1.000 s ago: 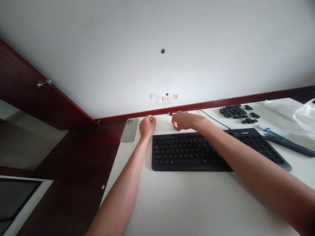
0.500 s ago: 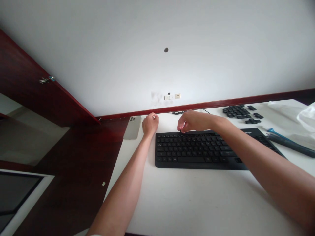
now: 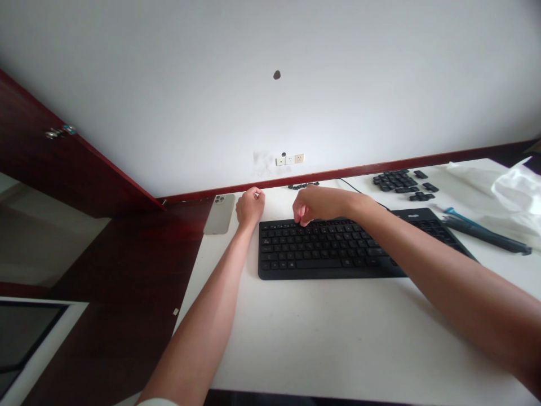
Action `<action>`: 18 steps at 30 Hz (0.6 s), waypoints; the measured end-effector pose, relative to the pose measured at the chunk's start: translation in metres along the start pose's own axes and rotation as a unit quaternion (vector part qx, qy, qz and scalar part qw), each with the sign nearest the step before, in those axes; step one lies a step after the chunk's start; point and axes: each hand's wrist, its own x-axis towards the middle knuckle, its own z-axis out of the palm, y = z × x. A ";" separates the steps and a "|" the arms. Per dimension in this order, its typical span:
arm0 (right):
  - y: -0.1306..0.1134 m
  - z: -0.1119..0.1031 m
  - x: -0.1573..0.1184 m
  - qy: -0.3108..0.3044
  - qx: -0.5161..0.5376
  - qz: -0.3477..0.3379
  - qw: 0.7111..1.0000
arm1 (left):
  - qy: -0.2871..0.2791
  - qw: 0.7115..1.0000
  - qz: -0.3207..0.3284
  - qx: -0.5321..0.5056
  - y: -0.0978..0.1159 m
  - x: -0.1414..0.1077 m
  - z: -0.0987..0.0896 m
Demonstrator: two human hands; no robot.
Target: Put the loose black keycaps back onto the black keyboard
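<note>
Black keyboard (image 3: 325, 251) under curled right hand (image 3: 313, 206); left hand (image 3: 250, 207) clenched beside phone (image 3: 218, 214); loose keycaps (image 3: 395, 181) beyond.

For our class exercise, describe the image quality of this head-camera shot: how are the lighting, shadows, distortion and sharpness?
Head view: soft, even light leaves the wall pale; wide-angle distortion tilts the desk and enlarges the right forearm towards the frame edge; a faint soft shadow lies beneath that forearm; the keyboard looks fairly sharp, without obvious motion blur.

White desk (image 3: 321, 338) below the black keyboard (image 3: 321, 251) gives passage; a smartphone (image 3: 218, 214) blocks leftward.
</note>
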 end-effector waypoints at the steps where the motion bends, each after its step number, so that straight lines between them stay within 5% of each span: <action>1: -0.002 0.000 -0.001 0.004 -0.005 -0.001 1.000 | 0.001 1.000 0.001 0.000 0.000 0.000 0.000; 18: -0.006 0.006 0.002 0.013 -0.033 0.004 0.999 | -0.001 1.000 0.003 -0.010 -0.002 0.001 0.001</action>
